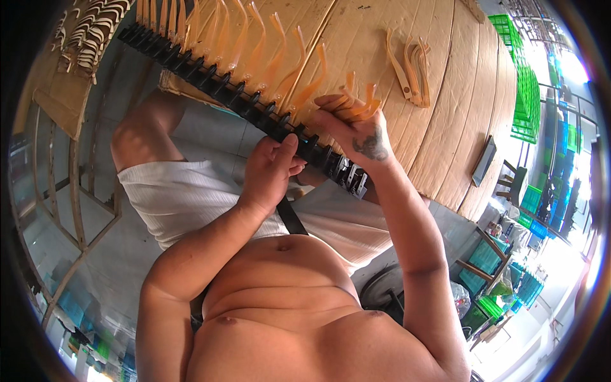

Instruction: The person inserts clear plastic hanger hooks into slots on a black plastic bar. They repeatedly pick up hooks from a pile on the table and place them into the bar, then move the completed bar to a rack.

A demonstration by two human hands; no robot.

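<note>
Curling around a bundle of amber strips, the fingers of the right hand are closed, with the thumb and the nearest fingertip beside the black rail; whether these tips also pinch one strip apart from the bundle, I cannot tell. The left hand has its fingers wrapped around the rail, just to the left of the right hand's fingers and nearer the body, the thumb lying along the top.

From the left fingers away to the far left, the rail carries a long row of fixed strips, their curved free ends pointing away from the body. Below and past the right fingers, the rail's end clips look bare. My judgement is that most of the rail is occupied, with a short stretch near the right fingers not; whether strips go on or come off cannot be told.

Beyond the right fingers, to their right, a few loose strips lie on the cardboard-covered table. Farther right are a dark flat piece at the table's edge and, past it, green crates.
</note>
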